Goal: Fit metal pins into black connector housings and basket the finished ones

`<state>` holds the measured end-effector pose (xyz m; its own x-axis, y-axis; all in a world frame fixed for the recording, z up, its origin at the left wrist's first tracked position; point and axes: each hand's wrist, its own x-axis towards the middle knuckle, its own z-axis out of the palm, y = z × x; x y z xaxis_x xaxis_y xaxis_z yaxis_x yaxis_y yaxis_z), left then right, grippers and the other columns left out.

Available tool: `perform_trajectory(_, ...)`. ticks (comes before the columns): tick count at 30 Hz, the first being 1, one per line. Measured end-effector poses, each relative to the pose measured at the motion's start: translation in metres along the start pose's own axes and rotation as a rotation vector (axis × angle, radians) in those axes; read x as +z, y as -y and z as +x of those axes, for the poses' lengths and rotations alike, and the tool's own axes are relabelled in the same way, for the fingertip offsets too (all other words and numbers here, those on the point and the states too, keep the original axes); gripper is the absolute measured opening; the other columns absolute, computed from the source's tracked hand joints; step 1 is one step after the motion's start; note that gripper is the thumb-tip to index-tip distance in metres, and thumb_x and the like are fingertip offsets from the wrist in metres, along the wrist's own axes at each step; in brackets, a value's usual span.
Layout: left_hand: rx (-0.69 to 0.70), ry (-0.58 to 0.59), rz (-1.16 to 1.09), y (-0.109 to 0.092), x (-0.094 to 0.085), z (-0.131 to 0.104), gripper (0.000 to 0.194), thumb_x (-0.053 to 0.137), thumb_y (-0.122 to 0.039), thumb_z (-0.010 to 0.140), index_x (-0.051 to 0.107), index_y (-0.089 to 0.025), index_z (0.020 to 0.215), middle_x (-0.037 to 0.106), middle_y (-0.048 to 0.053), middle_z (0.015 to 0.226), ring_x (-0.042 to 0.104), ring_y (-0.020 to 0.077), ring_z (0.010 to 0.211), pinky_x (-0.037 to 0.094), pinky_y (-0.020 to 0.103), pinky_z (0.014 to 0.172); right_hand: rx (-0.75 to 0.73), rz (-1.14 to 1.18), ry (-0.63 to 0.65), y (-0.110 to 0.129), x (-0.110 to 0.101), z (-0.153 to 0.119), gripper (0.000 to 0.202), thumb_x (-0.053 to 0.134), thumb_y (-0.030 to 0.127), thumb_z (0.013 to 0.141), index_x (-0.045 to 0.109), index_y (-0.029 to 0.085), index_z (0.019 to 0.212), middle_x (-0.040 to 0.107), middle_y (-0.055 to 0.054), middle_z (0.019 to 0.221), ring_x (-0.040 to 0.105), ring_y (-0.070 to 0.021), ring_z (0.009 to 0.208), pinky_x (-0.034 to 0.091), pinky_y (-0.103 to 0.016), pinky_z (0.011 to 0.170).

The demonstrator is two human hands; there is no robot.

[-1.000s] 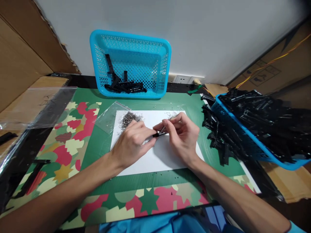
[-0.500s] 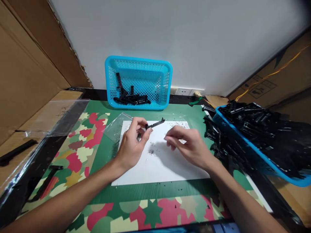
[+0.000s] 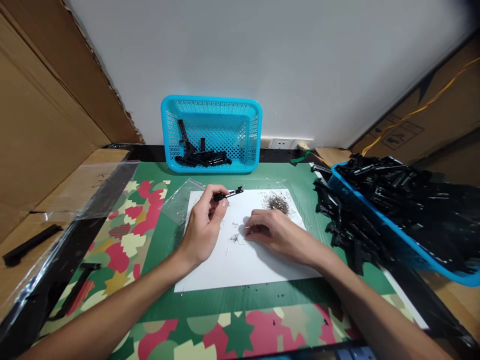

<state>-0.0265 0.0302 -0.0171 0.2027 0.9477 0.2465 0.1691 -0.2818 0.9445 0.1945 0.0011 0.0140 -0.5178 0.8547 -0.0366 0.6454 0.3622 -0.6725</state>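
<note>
My left hand (image 3: 205, 220) holds a slim black plastic part (image 3: 233, 193) between thumb and fingers, above the left side of a white sheet (image 3: 217, 274). Over the middle of the sheet, my right hand (image 3: 270, 229) has its thumb and fingertips drawn together; anything between them is too small to make out. Just left of those fingertips lies a small cluster of tiny metal pieces (image 3: 234, 238). Behind the right hand, a larger pile of tiny dark metal pieces (image 3: 278, 203) rests on the sheet.
A blue basket (image 3: 212, 99) with several black parts stands at the back. On the right, another blue basket (image 3: 397, 239) is heaped with black parts, more lying beside it. Clear plastic bags (image 3: 180, 202) lie left of the sheet. Loose black parts (image 3: 32, 244) are at far left.
My right hand has moved left and down towards the small cluster, uncovering the larger pile. My left hand and the black part have shifted slightly left. The camera view has shifted a little.
</note>
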Motion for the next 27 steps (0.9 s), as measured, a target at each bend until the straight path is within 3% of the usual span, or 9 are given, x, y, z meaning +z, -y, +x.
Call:
perform_trajectory(9,0.013,0.031,0.026,-0.001,-0.001,0.000,0.019,0.054,-0.036,0.106,0.062,-0.024,0.118,0.063,0.002,0.100,0.052,0.0154,0.075,0.043,0.029,0.071,-0.016,-0.022,0.013,0.005,0.001,-0.001,0.015,0.057,0.018,0.103,0.071,0.018,0.098,0.072,-0.006,0.098,0.065,-0.0178,0.085,0.046,-0.030,0.076)
perform_trajectory(13,0.009,0.057,0.025,-0.002,-0.001,-0.001,0.019,0.054,-0.036,0.107,0.062,-0.024,0.119,0.063,0.002,0.101,0.054,0.0161,0.079,0.043,0.030,0.072,0.037,-0.007,-0.101,-0.004,-0.020,-0.007,0.017,0.056,0.028,0.106,0.072,0.021,0.106,0.075,-0.005,0.101,0.067,-0.0190,0.086,0.048,-0.030,0.076)
perform_trajectory(17,0.031,0.130,0.071,-0.007,0.000,-0.001,0.021,0.050,-0.036,0.109,0.064,-0.024,0.118,0.065,0.003,0.108,0.057,0.0181,0.087,0.044,0.033,0.079,0.119,-0.150,-0.230,-0.024,-0.043,-0.016,0.019,0.060,0.031,0.104,0.077,0.023,0.101,0.077,-0.005,0.099,0.068,-0.0199,0.082,0.047,-0.031,0.072)
perform_trajectory(22,0.078,0.204,0.134,-0.010,0.001,-0.001,0.023,0.047,-0.037,0.110,0.066,-0.024,0.114,0.064,0.003,0.108,0.058,0.0198,0.094,0.044,0.034,0.081,0.215,-0.335,-0.157,-0.036,-0.047,-0.023,0.011,0.071,0.031,0.094,0.081,0.028,0.091,0.073,0.000,0.073,0.061,-0.0181,0.062,0.037,-0.030,0.058)
perform_trajectory(27,0.085,0.202,0.149,-0.005,0.001,-0.001,0.024,0.047,-0.037,0.111,0.067,-0.024,0.115,0.065,0.004,0.112,0.060,0.0208,0.099,0.044,0.035,0.081,0.224,-0.315,-0.117,-0.033,-0.039,-0.021,0.010,0.071,0.029,0.093,0.081,0.028,0.091,0.073,0.000,0.073,0.060,-0.0174,0.061,0.033,-0.029,0.057)
